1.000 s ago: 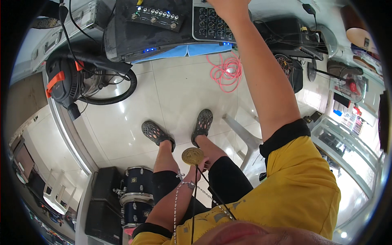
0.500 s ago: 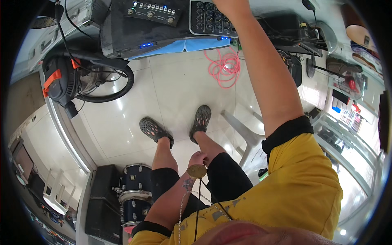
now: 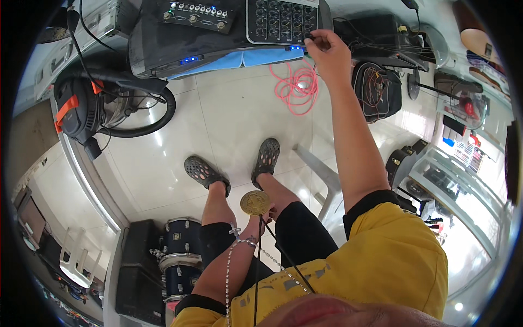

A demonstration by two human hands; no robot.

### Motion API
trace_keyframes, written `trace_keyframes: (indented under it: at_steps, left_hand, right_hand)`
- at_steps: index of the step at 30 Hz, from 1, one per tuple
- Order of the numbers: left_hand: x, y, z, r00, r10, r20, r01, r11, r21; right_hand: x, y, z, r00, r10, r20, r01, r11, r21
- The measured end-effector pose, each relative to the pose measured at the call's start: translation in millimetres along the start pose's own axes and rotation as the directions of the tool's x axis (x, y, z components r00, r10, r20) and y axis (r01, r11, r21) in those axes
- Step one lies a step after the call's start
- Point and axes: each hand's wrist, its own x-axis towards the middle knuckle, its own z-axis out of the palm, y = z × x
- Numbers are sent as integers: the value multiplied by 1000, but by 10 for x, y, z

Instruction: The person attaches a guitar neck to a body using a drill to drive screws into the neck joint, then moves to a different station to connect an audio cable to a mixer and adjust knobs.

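My right hand (image 3: 330,53) reaches to the near right corner of an audio mixer (image 3: 280,22), a dark panel with rows of knobs and a pale rim. Thumb and forefinger are pinched on a small knob (image 3: 309,38) there. To the mixer's left lies a black multi-switch pedal unit (image 3: 197,16) with lit buttons. Both rest on a large black case-like stand (image 3: 155,41) with blue lights. My left hand (image 3: 268,216) hangs low by my right knee, mostly hidden behind a round gold medallion (image 3: 255,203) hanging on a black cord.
Coiled pink cable (image 3: 297,90) lies on the tiled floor beyond my feet. A black and orange vacuum cleaner (image 3: 81,111) stands at the left, blue drums (image 3: 182,237) nearer. A grey plastic chair (image 3: 321,169) and a black bag (image 3: 377,90) are on the right.
My right hand has drawn back from the mixer's far side to its near right corner, fingers now on a knob there. The medallion has swung up and left, over my left hand.
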Motion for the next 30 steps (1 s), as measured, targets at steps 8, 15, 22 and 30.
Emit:
trace_keyframes:
  at_steps: [8,15,22,30]
  left_hand:
    - [8,38,29,999,42,30,-41,999,-28]
    - [36,30,45,1000,26,15,-26,1000,2]
    - [81,-113,15,989,133,65,-125,986,-109]
    - [25,-25,98,1000,27,-3,-27,997,-73]
  right_hand:
    - [-8,-36,49,998,68,-8,-68,998,12]
    - [-35,-387,202,891,-438,-118,398,880,-261]
    - [-94,-727,543,842,-537,55,520,779,-350]
    - [-77,-700,601,873,-485,51,470,808,-356]
